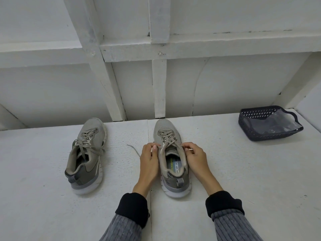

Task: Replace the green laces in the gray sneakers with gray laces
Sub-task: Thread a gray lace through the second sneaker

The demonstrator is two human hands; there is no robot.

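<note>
Sneaker (171, 160) sits on the worktop (243, 171) before me, insole reading "MORY FOA". My left hand (149, 160) and right hand (195, 157) flank its collar, each pinching a lace (167, 136) end. Other sneaker (86, 155) left; basket (267, 124) far right.
</note>
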